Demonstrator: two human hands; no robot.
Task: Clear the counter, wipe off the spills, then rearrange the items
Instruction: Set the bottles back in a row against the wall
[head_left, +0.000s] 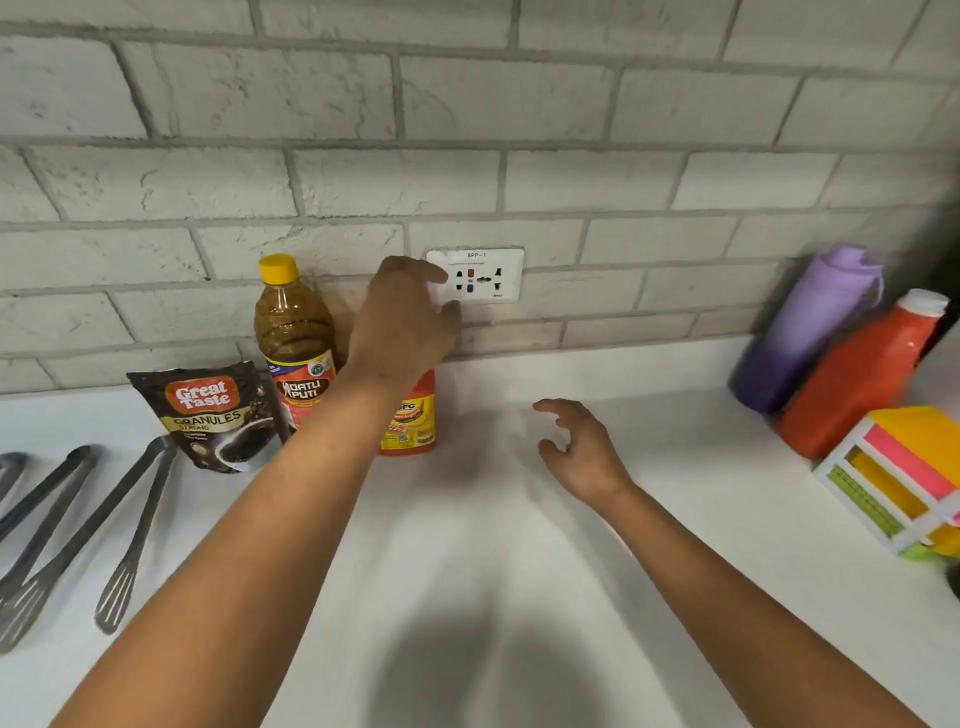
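Note:
My left hand (402, 325) hovers over a red ketchup bottle (413, 421) that stands near the wall, and it hides the bottle's top. Its fingers look relaxed and point toward the wall socket (483, 275); I see no grip on the bottle. My right hand (579, 447) hangs just above the white counter (467, 545) with loosely curled fingers and holds nothing. Left of the ketchup stand a vinegar bottle with a yellow cap (293, 343) and a dark coffee granules pouch (213, 415).
Metal tongs (47, 519) and a whisk (132, 540) lie at the left. At the right stand a purple flask (810, 327), an orange-red bottle with a white cap (857, 379) and a colourful drawer box (904, 478). A brick wall backs the counter.

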